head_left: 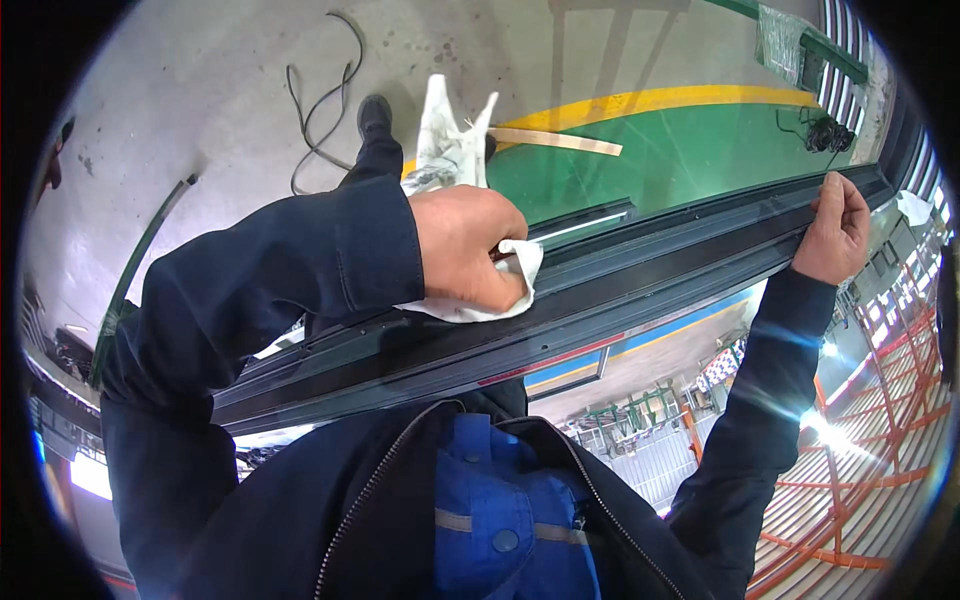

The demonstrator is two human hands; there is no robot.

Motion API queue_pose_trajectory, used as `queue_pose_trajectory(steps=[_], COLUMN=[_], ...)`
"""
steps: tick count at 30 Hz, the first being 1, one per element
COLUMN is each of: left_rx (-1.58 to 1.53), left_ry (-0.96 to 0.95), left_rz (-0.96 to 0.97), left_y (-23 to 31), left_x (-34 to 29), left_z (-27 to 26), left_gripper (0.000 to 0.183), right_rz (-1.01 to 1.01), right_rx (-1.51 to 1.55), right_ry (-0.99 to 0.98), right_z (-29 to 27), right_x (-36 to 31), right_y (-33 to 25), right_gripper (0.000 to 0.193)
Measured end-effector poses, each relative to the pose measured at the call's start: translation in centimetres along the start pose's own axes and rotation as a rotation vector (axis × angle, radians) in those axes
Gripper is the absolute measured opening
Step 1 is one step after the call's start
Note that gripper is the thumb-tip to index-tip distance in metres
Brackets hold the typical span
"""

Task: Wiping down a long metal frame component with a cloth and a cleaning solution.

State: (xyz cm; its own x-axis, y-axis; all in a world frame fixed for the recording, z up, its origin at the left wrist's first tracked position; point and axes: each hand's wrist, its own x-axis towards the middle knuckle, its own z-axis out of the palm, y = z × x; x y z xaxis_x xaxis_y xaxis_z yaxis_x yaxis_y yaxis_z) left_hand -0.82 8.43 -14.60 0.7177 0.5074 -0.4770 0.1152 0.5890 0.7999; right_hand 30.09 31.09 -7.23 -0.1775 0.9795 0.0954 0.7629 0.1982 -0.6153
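Observation:
A long dark metal frame (pixel 600 270) with several parallel grooves runs across in front of me, from lower left to upper right. My left hand (pixel 470 248) is closed around a bunched white cloth (pixel 525 262) and rests on the frame's top, left of its middle. More white cloth (pixel 445 130), with grey stains, hangs beyond that hand; whether it is the same piece cannot be seen. At the frame's right end is my right hand (pixel 838 228), its fingers curled and pinched together by the edge. Anything between those fingers is too small or hidden.
Beyond the frame lie a wooden strip (pixel 560 140) and a yellow floor line (pixel 650 103) on grey and green floor. A black cable (pixel 330 110) curls at upper left, near a dark shoe (pixel 375 115). A green bar (pixel 140 260) stands left; plastic-wrapped green metalwork (pixel 780 45) is upper right.

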Motion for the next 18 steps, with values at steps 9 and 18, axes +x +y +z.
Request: queue_pose_trajectory(steps=[9, 18], left_rx=[0.039, -0.01], left_ry=[0.119, 0.07], left_rz=[0.068, 0.016], left_y=[1.0, 0.4], left_x=[1.7, 0.8], left_z=[0.6, 0.8], left_gripper=[0.029, 0.031], right_rz=[0.013, 0.016], right_rx=[0.043, 0.029], right_ry=[-0.036, 0.003], right_z=[0.2, 0.1], right_x=[0.0, 0.0], right_y=[-0.1, -0.5], right_gripper=[0.019, 0.017])
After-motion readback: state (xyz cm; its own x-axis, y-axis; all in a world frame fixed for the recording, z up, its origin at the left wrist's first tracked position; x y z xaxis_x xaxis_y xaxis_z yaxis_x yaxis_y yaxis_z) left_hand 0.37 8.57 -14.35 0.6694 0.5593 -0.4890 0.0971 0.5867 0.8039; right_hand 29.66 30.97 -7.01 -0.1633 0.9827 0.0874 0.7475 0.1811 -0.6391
